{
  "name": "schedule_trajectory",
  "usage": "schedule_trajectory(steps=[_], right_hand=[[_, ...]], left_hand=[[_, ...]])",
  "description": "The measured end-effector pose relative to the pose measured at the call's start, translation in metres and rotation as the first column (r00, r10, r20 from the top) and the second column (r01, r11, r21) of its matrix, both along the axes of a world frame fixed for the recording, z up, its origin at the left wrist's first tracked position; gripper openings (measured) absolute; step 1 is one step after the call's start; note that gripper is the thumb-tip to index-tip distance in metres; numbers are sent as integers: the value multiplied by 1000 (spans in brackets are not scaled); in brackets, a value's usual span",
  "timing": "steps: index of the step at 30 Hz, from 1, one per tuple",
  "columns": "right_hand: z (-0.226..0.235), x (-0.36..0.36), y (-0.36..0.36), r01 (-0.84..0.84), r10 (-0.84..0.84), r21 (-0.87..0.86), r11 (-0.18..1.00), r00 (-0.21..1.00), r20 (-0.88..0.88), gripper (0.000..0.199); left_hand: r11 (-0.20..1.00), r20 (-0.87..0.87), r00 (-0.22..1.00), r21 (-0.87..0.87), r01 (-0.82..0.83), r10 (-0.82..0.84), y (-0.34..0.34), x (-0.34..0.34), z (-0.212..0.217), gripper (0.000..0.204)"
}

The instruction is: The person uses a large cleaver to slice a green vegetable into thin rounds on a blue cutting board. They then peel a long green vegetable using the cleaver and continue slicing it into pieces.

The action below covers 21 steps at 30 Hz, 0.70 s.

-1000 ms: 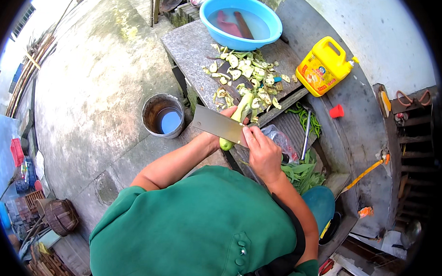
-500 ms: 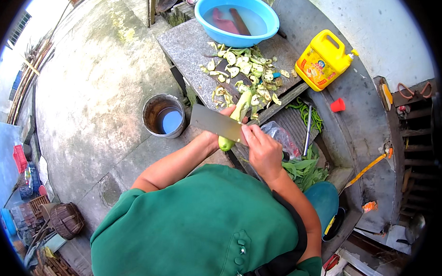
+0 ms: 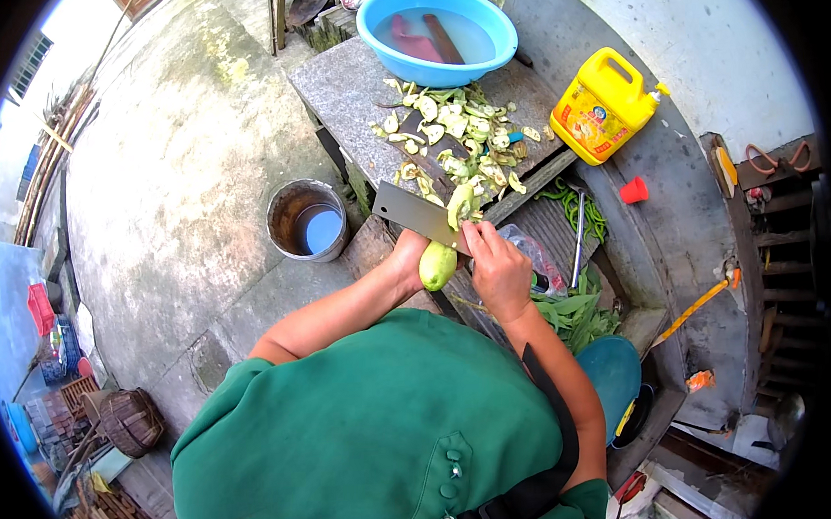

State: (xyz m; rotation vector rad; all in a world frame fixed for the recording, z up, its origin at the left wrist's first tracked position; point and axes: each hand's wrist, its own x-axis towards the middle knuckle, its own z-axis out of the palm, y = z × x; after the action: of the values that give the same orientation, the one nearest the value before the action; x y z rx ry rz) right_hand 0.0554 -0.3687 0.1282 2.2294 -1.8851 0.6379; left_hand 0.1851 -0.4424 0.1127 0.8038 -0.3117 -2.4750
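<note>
A long pale-green vegetable, like a green eggplant (image 3: 438, 267), is gripped in my left hand (image 3: 408, 257), its rounded end toward me. My right hand (image 3: 502, 273) is closed at the handle end of a cleaver (image 3: 418, 214). The wide blade lies across the vegetable, pointing up and left, and hides its middle and part of my left fingers. Beyond the blade, a cut pale-green piece (image 3: 462, 203) shows. Many pale cut slices (image 3: 466, 120) lie heaped on the stone slab (image 3: 336, 79) just past my hands.
A blue basin (image 3: 509, 57) of cloudy water stands at the slab's far end. To its right are a yellow jug (image 3: 602, 111) and a red cup (image 3: 634, 191). Left of the slab sits a bucket (image 3: 279, 218). Green peppers (image 3: 594, 221) and leafy greens (image 3: 578, 320) lie at right.
The cleaver blade has shifted slightly right and up and tilted more. The vegetable's near end has moved right and shows more fully. The view has shifted a little.
</note>
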Motion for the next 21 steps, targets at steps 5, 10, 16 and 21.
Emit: schedule_trajectory(steps=[5, 10, 16, 21], right_hand=[[-3, 1, -7, 44, -36, -30, 999, 970, 241, 26], [9, -9, -14, -48, -411, 496, 867, 491, 768, 20], [0, -8, -7, 29, -297, 396, 918, 709, 639, 28], [6, 3, 1, 8, -103, 176, 984, 837, 538, 28]], left_hand=[[1000, 81, 997, -5, 4, -3, -3, -3, -4, 35], [999, 25, 998, 10, 52, -52, -7, 0, -16, 37], [995, 76, 993, 30, 93, -95, -15, 1, -5, 31], [991, 72, 989, 0, 130, -130, -29, 6, -17, 30]])
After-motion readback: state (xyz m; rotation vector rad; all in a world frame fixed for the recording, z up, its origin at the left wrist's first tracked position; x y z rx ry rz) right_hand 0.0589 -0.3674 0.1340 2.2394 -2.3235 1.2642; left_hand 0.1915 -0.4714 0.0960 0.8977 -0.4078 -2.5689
